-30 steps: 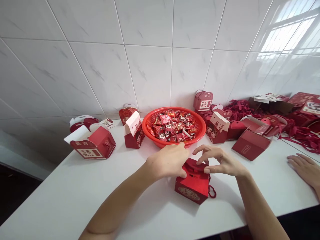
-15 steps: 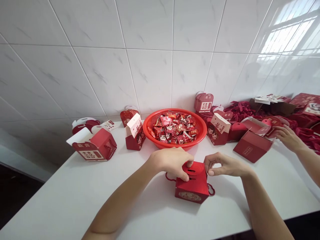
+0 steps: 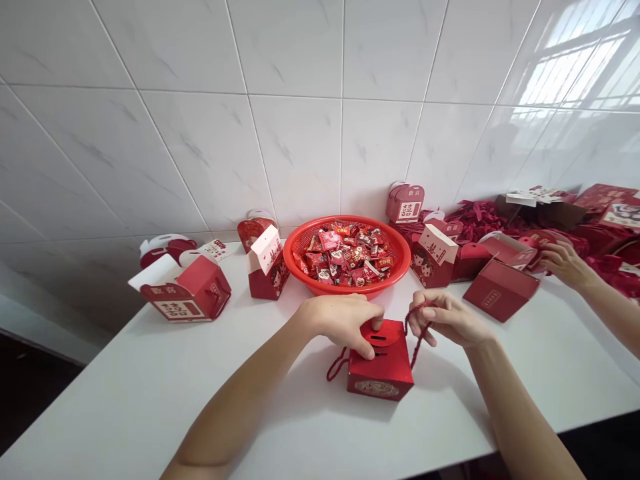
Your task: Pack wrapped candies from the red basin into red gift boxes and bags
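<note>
A red gift box with slots in its top flaps stands on the white table in front of me. My left hand is closed over the box's top, thumb on the near flap and fingers at the far side. On the right, my right hand pinches the dark red cord handle, which is lifted in a loop off the box's right side. Another cord loop hangs from the left side, lying by the table. What is inside the box is hidden.
A red plastic basket of wrapped candies stands behind the box. Red boxes sit at left, with upright candy boxes beside the basket. At right, another person's hand touches an open red box. A tiled wall closes the back.
My right hand has taken hold of the right cord and pulled it up into a loop. My left hand stays on the box. The other person's hand shifted slightly left.
</note>
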### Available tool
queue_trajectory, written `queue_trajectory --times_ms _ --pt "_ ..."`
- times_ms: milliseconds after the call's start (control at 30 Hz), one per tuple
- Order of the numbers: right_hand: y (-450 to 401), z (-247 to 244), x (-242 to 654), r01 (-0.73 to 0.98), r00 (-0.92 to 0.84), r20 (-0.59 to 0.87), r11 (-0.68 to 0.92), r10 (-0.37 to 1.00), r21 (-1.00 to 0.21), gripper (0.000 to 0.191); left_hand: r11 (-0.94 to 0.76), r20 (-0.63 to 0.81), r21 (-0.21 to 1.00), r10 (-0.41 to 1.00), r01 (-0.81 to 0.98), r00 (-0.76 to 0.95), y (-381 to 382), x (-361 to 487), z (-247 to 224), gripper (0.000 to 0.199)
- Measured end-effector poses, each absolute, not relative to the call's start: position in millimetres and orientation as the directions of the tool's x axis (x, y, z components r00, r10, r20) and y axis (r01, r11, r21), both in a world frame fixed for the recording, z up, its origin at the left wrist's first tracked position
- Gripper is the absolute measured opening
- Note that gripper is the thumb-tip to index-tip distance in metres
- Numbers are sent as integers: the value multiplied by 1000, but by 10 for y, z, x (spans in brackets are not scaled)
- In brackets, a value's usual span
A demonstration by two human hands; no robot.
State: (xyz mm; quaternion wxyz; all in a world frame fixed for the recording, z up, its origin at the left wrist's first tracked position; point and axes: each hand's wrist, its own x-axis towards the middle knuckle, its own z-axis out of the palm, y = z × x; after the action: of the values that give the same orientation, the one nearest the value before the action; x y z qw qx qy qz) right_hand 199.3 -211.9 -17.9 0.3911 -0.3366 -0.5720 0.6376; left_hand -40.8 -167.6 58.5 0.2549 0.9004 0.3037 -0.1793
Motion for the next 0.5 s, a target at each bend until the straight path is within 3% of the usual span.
queue_trajectory --times_ms 200,400,500 --pt "-2120 -180 1899 -194 -460 126 39 879 -980 41 -684 -463 358 461 636 757 -1741 -409 626 44" --pt "-2116 -186 1940 -84 -542 111 78 833 -993 39 -726 -397 360 448 585 801 -1732 -443 686 30" --pt "-2127 -167 1973 -73 -562 118 93 819 -993 39 -729 -370 396 430 558 824 -1725 -452 678 41"
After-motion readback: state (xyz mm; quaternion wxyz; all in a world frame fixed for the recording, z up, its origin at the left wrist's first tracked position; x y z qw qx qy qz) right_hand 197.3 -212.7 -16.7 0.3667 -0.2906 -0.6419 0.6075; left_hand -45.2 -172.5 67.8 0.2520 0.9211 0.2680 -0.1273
